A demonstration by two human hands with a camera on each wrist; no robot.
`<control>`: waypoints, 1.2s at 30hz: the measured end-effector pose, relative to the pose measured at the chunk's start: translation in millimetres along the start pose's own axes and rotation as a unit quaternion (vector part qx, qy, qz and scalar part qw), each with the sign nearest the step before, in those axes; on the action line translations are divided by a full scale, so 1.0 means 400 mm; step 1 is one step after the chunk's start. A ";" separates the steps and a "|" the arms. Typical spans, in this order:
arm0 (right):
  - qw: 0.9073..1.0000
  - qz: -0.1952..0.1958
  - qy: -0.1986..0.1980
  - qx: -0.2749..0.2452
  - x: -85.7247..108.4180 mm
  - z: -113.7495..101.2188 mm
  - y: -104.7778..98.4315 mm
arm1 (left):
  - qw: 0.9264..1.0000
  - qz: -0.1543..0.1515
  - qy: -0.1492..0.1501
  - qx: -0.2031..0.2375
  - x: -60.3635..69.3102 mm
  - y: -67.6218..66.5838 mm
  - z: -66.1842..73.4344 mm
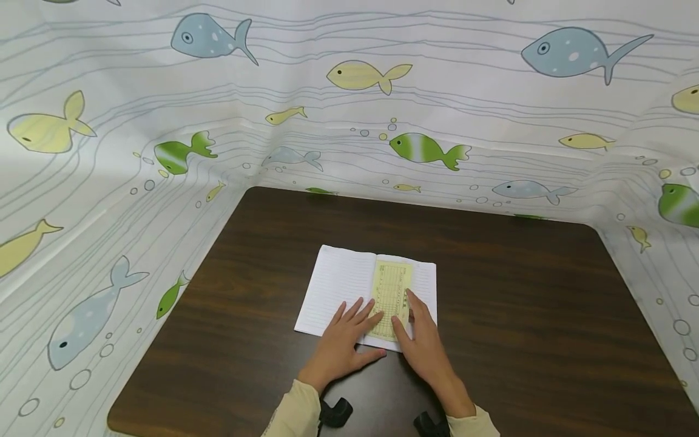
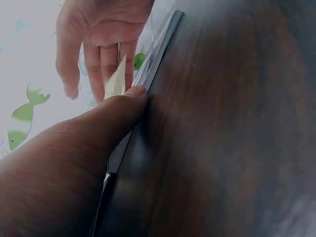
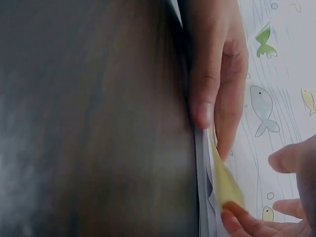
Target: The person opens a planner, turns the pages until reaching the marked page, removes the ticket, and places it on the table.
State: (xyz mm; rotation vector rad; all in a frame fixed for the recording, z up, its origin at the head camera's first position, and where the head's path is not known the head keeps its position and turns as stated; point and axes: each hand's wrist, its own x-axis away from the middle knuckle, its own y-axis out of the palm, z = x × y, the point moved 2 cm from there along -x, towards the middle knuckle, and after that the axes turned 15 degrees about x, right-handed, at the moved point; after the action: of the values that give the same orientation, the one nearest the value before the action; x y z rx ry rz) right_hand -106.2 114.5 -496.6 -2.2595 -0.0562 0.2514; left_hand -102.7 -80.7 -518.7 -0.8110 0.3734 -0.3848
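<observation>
An open lined notebook [image 1: 345, 273] lies on the table. Over its right page, along the centre fold, is a yellow printed slip [image 1: 392, 282] with a grid on it. My left hand [image 1: 344, 345] rests across the lower part of the notebook, fingers spread, fingertips at the slip's left side and thumb by the notebook's lower edge. At the slip's right side is my right hand [image 1: 425, 347], with its fingers extended and touching the paper. In the right wrist view, part of the yellow slip [image 3: 228, 190] stands raised off the page, near the right fingertips [image 3: 234, 210].
The dark wooden table [image 1: 524, 315] reaches out around the notebook. A white sheet printed with fish [image 1: 349, 36] stands behind the table and along both sides. Black wrist straps [image 1: 335, 414] show below the hands.
</observation>
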 end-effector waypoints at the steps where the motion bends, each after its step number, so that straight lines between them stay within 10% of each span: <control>1: 1.000 0.010 0.000 -0.004 -0.001 -0.001 0.001 | 1.000 -0.001 0.003 0.003 0.000 0.000 -0.001; 11: 0.995 0.093 0.031 -0.009 -0.004 0.014 -0.010 | 0.998 -0.025 0.023 0.056 -0.003 0.002 0.002; 36: 0.962 0.100 0.215 0.133 0.088 0.250 -0.253 | 0.995 0.011 0.064 0.071 0.001 -0.002 -0.004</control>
State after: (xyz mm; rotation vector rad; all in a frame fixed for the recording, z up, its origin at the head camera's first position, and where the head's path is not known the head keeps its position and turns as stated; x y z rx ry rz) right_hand -87.1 259.4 -487.9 -2.0030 0.4135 -0.1249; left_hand -103.2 -82.4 -519.4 -0.6441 0.4692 -0.4383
